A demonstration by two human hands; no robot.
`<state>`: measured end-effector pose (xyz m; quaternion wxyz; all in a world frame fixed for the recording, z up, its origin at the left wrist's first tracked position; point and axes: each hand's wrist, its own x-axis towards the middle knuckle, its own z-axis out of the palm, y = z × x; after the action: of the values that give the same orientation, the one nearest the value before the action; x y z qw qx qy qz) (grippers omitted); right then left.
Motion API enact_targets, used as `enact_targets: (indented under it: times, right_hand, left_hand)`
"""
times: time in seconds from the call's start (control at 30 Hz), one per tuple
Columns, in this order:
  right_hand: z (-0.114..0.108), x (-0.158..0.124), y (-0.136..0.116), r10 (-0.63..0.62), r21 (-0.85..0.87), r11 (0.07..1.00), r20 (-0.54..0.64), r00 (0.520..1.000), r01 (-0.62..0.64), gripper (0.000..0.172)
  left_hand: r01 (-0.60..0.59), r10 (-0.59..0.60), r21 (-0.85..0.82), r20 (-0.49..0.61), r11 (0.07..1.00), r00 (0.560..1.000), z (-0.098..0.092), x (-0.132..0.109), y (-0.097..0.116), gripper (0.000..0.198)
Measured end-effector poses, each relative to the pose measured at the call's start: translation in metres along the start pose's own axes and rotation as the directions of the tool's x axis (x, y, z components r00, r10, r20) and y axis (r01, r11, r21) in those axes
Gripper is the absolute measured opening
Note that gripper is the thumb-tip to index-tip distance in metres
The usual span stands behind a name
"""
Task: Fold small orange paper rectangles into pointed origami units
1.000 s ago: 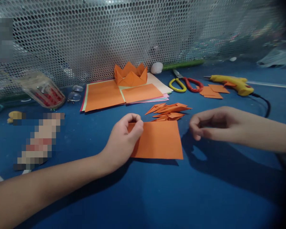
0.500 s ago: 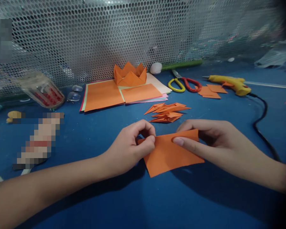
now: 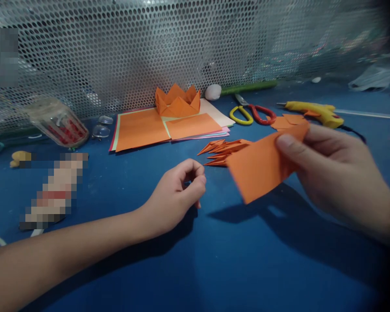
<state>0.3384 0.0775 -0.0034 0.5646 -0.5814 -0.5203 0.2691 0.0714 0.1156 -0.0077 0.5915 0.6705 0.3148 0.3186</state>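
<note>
Perforated screen, behind. Blue bench. Right hand: pinching orange paper at its right end. Left hand: curled to the thumb, nothing visible inside. Paper: presumably light, bendable, easily creased; best held flat by an edge; raised, projecting leftward from right hand, apart from left.

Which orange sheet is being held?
The orange sheet pinched in the right hand, raised off the table; other orange sheets lie on the paper stack or beside the glue gun.
</note>
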Motion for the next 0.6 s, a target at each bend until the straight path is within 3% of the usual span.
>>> enact_targets:
  times: [0.1,0.23,0.4,0.5,0.6]
  right_hand:
    - [-0.006,0.008,0.004,-0.017,0.07,0.997,-0.033,0.999,0.02,0.069]
    - [0.0,0.002,-0.007,0.019,0.066,0.997,0.251,0.968,-0.037,0.064]
    - [0.021,-0.015,-0.012,0.06,0.048,0.993,0.55,0.833,-0.104,0.054]
    - [0.029,-0.02,-0.009,0.128,0.081,0.971,0.618,0.776,-0.225,0.055]
    - [0.032,-0.021,-0.009,0.14,0.051,0.976,0.602,0.786,-0.213,0.06]
  left_hand:
    - [0.002,-0.002,-0.017,-0.002,1.0,1.0,-0.001,0.0,-0.003,0.023]
    - [0.018,-0.018,-0.055,0.004,0.998,1.0,0.001,0.002,-0.001,0.03]
    - [0.043,-0.037,-0.074,0.072,0.996,0.997,0.002,0.004,0.002,0.038]
    - [0.045,-0.036,-0.05,0.165,0.998,0.986,0.0,0.003,0.004,0.036]
    - [0.009,-0.002,-0.033,0.208,0.999,0.978,-0.003,0.003,0.005,0.026]
